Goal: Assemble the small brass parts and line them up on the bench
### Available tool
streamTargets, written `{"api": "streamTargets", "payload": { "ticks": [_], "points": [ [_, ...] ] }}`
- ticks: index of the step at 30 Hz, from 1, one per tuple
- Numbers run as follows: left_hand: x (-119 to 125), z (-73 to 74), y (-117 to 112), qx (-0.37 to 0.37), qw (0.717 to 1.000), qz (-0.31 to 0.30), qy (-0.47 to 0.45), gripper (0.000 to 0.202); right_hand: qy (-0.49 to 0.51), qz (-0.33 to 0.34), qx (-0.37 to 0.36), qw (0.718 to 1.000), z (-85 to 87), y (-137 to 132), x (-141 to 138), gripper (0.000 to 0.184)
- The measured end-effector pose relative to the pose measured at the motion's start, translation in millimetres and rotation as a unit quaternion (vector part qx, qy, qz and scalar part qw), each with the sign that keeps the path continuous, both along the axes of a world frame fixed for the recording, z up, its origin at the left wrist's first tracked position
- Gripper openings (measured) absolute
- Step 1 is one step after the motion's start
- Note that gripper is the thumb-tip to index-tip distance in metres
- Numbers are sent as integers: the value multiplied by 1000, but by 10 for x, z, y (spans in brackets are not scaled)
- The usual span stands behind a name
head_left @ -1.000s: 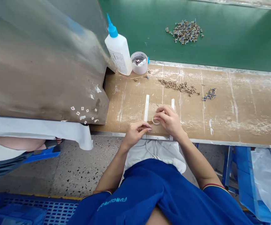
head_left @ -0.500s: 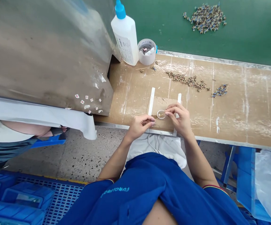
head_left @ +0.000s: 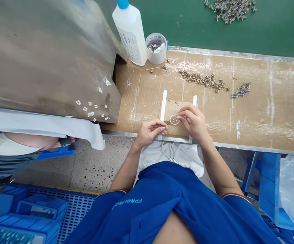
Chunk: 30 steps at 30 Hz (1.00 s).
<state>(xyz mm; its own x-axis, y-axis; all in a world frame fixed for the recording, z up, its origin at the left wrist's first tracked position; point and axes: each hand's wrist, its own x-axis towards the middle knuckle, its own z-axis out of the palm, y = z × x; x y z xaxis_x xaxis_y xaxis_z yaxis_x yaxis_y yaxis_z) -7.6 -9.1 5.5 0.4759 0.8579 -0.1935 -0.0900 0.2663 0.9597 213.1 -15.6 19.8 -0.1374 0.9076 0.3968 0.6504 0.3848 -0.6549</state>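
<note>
1. Left hand (head_left: 150,133): thumb and fingertips drawn together in a pinch above the front of the pad, with anything between them too small to tell.
2. Right hand (head_left: 192,122): fingers curled inward, tips right at the edge of a small clear ring (head_left: 174,119). Any pinched item too thin to make out.
3. Ring location: flat on a brown cardboard pad (head_left: 180,128), between the hands and closer to the right one.
4. On either side of the pad: two white strips (head_left: 163,105), roughly parallel and well apart.
5. Farther along the cardboard-topped bench (head_left: 264,118): a loose line of small brass fittings (head_left: 203,78) and, just beside it, a cluster of blue-and-brass parts (head_left: 241,90).
6. Near the bench's back edge: a white glue bottle with a blue nozzle (head_left: 130,34) standing upright, touching nothing else, and a small translucent tub (head_left: 156,48) just beside it, holding scraps.
7. Beyond the bench: a heap of similar parts (head_left: 229,6) on a green surface (head_left: 264,27).
8. Left of the bench: a dull metal panel (head_left: 47,57) dotted with small paper labels (head_left: 89,108).
9. Far left, below the panel: part of a seated co-worker (head_left: 9,149), apart from the hands.
</note>
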Motion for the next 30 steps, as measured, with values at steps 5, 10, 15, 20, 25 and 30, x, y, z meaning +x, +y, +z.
{"api": "streamTargets", "payload": {
  "ticks": [5,10,15,20,25,30],
  "points": [
    [-8,0,10,19,1000,-4,-3,33,-44,41,-26,998,65,32,17,20],
    [6,-4,6,104,994,-18,36,25,-1,68,-38,997,81,43,10,20],
    [1,-58,-9,193,977,-24,91,19,95,-18,-43,994,105,-44,9,23],
    [-3,-81,6,226,967,-47,105,21,166,-53,-38,984,194,-187,-55,21],
    [8,-79,-3,270,954,-49,120,22,121,-15,-31,992,234,-214,-164,18],
    [15,-81,-18,313,939,-38,140,22,91,3,-21,996,211,-202,-206,17]
  ]
}}
